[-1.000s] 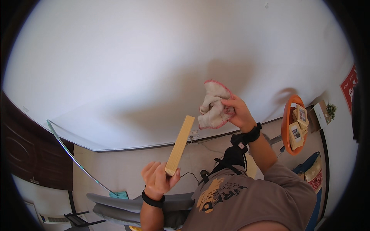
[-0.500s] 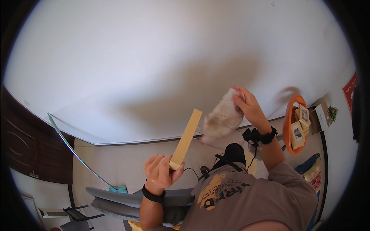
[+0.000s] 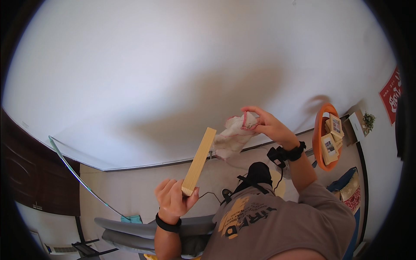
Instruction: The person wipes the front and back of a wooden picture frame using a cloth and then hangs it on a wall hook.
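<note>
My left hand is closed around the lower end of a pale wooden piece. It shows as a long flat bar tilted up and to the right; its broad faces are hidden from this angle. At right of centre my right hand pinches the upper edge of a white cloth with pink-red stitching. The cloth hangs bunched, its left part next to the wooden piece's upper end; I cannot tell whether they touch.
An orange basin at the right holds several pale wooden picture frames. Beyond it stands a small potted plant. A white wall rises ahead. At left, a thin mop handle leans above a grey ironing-board-like padded shape.
The cloth has gone from hanging spread out to bunched up, moving left and closer to the wooden piece. My right hand has dropped slightly leftward. My left hand keeps its hold.
</note>
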{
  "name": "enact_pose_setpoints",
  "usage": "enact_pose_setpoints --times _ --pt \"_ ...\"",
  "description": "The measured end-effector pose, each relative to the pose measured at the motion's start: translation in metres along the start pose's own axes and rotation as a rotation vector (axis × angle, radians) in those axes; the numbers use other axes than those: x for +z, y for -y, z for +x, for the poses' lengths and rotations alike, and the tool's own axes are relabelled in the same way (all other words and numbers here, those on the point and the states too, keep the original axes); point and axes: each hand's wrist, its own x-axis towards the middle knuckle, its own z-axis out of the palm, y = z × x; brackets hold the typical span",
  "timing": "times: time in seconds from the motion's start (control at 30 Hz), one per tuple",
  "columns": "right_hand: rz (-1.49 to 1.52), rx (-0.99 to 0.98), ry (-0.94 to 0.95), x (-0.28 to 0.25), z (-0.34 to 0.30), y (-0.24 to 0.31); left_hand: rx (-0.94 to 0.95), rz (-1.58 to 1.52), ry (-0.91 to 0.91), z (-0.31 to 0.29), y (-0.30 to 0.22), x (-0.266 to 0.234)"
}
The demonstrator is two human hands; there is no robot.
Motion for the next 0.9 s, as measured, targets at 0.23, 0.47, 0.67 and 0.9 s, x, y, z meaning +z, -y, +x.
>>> enact_pose_setpoints --times 0.23,0.47,0.67,0.9 --pt "-0.649 -0.075 -0.023 -0.014 0.014 -0.027 -0.001 0.051 0.006 -0.001 0.0 -0.002" --pt "-0.333 -0.019 -0.364 -0.021 0.019 -0.062 -0.045 0.073 0.023 -0.003 -0.004 -0.005" --pt "0.347 0.155 -0.16 -0.01 0.01 -0.035 -0.036 0.003 0.022 -0.002 0.001 -0.002" --pt "0.359 -0.083 -0.197 0.009 -0.021 -0.01 -0.031 0.016 0.03 -0.003 0.002 -0.002"
